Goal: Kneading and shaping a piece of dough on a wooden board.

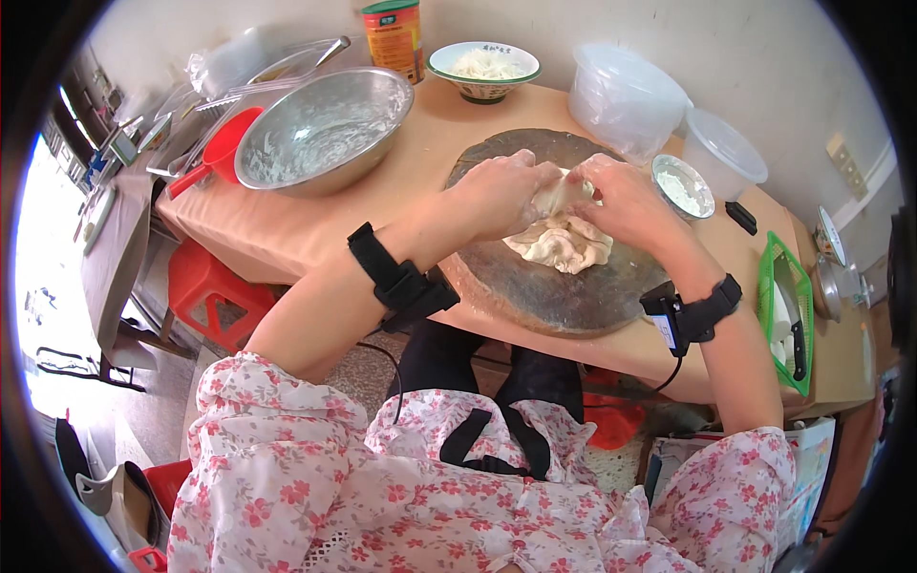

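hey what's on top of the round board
On the board sits pale dough, with the left hand and right hand gripping its upper part. The dough covers the surface beneath it; the hands hide some behind.

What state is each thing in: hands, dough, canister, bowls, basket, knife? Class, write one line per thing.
Left hand: gripping dough
Right hand: gripping dough
Dough: uneven, partly lifted
Canister: upright, lid on
Metal bowl: smeared white inside
Patterned bowl: holding white shreds
Small bowl: holding white powder
Green basket: uncovered
Knife: lying in green basket
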A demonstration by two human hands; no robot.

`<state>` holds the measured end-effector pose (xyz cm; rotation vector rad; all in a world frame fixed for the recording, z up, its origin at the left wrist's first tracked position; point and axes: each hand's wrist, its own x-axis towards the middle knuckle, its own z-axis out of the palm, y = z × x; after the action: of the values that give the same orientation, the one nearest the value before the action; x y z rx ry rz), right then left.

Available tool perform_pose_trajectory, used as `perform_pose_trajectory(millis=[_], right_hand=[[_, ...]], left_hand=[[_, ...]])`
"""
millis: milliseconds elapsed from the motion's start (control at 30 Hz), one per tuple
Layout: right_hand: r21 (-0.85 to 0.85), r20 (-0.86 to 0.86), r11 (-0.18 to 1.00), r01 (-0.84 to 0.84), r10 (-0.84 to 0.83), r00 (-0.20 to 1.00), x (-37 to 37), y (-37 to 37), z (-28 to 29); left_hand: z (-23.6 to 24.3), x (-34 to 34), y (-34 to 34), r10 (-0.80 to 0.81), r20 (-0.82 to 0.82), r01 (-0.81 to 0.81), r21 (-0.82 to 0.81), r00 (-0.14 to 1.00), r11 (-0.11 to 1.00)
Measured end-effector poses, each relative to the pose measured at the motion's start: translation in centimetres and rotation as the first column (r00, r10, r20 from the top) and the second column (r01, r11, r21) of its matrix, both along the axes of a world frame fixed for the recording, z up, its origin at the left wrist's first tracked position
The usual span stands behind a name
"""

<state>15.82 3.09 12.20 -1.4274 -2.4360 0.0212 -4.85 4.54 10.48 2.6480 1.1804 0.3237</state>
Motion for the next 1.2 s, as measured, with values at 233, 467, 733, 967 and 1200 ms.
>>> perform_pose_trajectory(millis=[233, 467, 733, 967, 1200], right_hand=[[-0.190, -0.234, 0.977, -0.099, 0.053, 0.971, -0.6, -3.1, 1.0], [-0.088, -0.105, 0.984, -0.156, 0.147, 0.984, -2.0, -4.1, 0.0], [-0.013, -0.007, 0.987, -0.158, 0.158, 0.987, -1.9, -2.1, -1.9], [-0.004, -0.021, 0.996, -0.093, 0.093, 0.995, -1.8, -0.4, -2.3], [-0.021, 0.006, 0.999, -0.043, 0.043, 0.999, -1.7, 1.2, -2.3]], left_hand=[[-1.0, -1.3, -3.0, -0.018, 0.080, -0.001, 0.238, 0.997, 0.971], [-5.1, -1.0, -4.1, -0.048, 0.120, -0.026, 0.548, 0.992, 0.836], [-5.8, -0.2, -3.0, -0.020, 0.129, -0.063, 0.609, 0.991, 0.791], [-5.3, 0.5, -1.0, 0.014, 0.068, -0.052, 0.599, 0.998, 0.799], [-5.1, 1.2, 1.1, -0.002, 0.078, -0.042, 0.559, 0.997, 0.828]])
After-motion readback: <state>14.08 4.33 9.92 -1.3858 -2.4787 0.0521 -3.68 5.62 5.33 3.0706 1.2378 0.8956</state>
